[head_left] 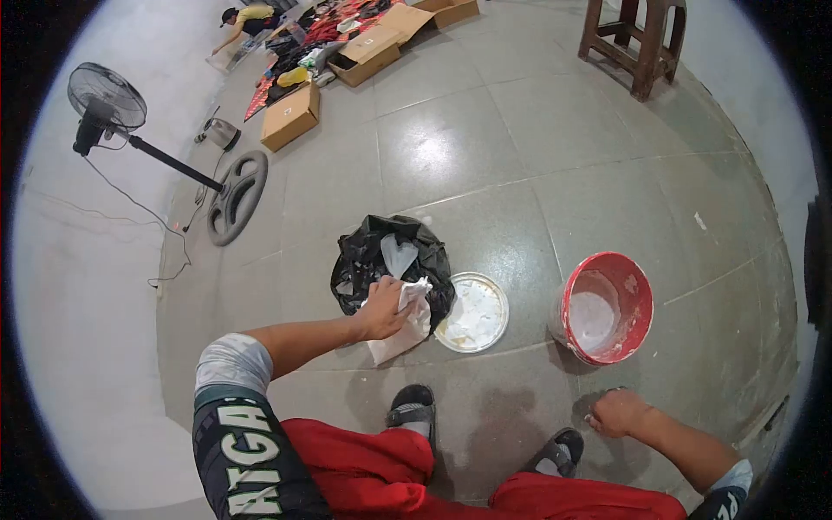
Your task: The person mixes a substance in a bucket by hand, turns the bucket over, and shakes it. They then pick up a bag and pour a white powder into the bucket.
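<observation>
My left hand is closed on a crumpled white sheet, paper or thin plastic, at the near edge of a black trash bag. The bag gapes upward, with a pale translucent plastic piece and other scraps in it. Beside the bag lies a round white lid smeared with white residue. My right hand hovers low over the floor, its fingers curled together; a small whitish bit shows at the fingertips, too small to name. A red bucket, coated inside with whitish residue, stands just beyond it.
A standing fan with trailing cords and a metal kettle are at the left. Cardboard boxes and piled clothes lie at the back, where another person crouches. A brown stool stands at the upper right.
</observation>
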Motion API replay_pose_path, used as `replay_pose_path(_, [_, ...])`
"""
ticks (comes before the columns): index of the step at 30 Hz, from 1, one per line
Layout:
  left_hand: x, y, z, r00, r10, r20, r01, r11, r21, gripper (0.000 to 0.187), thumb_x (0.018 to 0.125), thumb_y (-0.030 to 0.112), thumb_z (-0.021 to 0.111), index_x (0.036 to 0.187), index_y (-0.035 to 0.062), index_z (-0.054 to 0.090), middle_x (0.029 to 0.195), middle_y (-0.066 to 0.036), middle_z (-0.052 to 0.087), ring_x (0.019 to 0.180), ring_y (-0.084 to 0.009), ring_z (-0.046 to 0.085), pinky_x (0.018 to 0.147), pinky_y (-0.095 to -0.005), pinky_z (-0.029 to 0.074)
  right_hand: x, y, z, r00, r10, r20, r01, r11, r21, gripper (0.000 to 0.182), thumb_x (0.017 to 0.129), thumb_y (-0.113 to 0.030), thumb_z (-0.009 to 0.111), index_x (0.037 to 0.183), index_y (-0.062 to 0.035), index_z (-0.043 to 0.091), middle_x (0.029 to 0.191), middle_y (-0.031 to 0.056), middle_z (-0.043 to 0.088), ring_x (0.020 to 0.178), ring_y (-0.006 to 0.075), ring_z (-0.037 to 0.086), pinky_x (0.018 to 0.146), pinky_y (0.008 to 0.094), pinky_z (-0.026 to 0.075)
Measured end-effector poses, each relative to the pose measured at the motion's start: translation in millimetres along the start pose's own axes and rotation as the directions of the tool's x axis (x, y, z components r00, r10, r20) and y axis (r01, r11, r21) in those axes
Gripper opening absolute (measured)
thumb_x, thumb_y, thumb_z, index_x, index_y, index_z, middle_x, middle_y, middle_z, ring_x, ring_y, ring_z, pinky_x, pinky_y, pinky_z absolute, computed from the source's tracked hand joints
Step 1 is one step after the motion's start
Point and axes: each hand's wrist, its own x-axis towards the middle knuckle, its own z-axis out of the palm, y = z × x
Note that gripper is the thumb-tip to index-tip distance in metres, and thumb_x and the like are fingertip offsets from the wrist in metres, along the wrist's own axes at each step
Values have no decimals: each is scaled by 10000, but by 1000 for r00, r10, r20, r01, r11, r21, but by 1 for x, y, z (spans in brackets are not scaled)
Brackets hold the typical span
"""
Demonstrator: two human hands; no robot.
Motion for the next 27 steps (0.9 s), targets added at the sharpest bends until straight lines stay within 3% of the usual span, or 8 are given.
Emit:
replay_pose_path(5, [-26, 6, -24, 996, 67, -57, -72, 995, -73, 271, 951, 186, 541, 1194, 68, 554, 1118, -197, 535, 1062, -370, 463, 888, -473, 354, -2, -2, -6, 999, 11, -35, -12, 1000, -23, 406, 926, -377, 524, 893, -19, 712, 905, 222, 698, 877, 394, 683, 818, 514, 526])
replay_pose_path(8, [-40, 9, -29, 996, -72, -46, 68, 994, -85, 254, 968, 179, 513, 1183, 52, 558, 1107, -207, 539, 1036, -386, 487, 885, -469, 380, -1, -3, -5, 998, 16, -61, -18, 999, -32, 397, 922, -385, 521, 901, -35, 708, 898, 224, 692, 872, 401, 675, 813, 514, 527])
replay_pose_path(10, [-47, 12, -32, 979, -71, -192, 43, 988, -150, 251, 946, 165, 529, 1157, 40, 577, 1026, -207, 544, 970, -385, 501, 840, -453, 390, -1, -3, -3, 997, 31, -66, -32, 999, -27, 387, 920, -392, 516, 910, -54, 705, 889, 227, 687, 868, 406, 670, 810, 516, 525])
replay_pose_path(19, [-62, 63, -69, 899, -173, -403, 5, 923, -385, 235, 942, 134, 519, 1133, 3, 557, 999, -226, 535, 935, -417, 523, 828, -473, 419, -4, -16, -22, 998, 40, -57, -42, 999, -30, 408, 925, -401, 513, 894, -36, 693, 875, 234, 680, 867, 425, 658, 809, 530, 511])
replay_pose_path(22, [-56, 102, -90, 879, -120, -461, -97, 902, -421, 240, 927, 105, 523, 1139, -6, 540, 986, -227, 530, 904, -417, 526, 801, -470, 427, -15, -19, -30, 996, 64, -59, -61, 997, 53, 461, 936, -443, 493, 909, -21, 677, 908, 245, 674, 898, 435, 643, 820, 530, 502])
replay_pose_path(24, [-46, 130, -103, 859, -38, -510, -199, 894, -402, 251, 919, 91, 525, 1148, -12, 531, 982, -229, 529, 885, -418, 526, 787, -468, 431, -31, -29, -55, 995, -31, -91, 46, 983, 175, 462, 937, -433, 544, 968, 8, 677, 872, 218, 693, 844, 372, 676, 786, 492, 514])
replay_pose_path(25, [-45, 143, -109, 891, -49, -452, -178, 877, -446, 271, 918, 88, 526, 1168, -15, 529, 1002, -221, 544, 897, -391, 545, 790, -445, 444, -36, -26, -63, 993, 13, -115, 9, 982, 189, 462, 937, -433, 544, 968, 8, 677, 872, 218, 693, 844, 372, 676, 786, 492, 514])
replay_pose_path(27, [-36, 166, -125, 921, -26, -388, -176, 862, -476, 291, 917, 84, 528, 1189, -19, 526, 1022, -213, 559, 909, -364, 563, 794, -422, 457, -41, -17, -77, 981, -160, -106, 192, 833, 519, 422, 928, -431, 599, 940, -15, 666, 839, 133, 687, 792, 239, 662, 731, 400, 516])
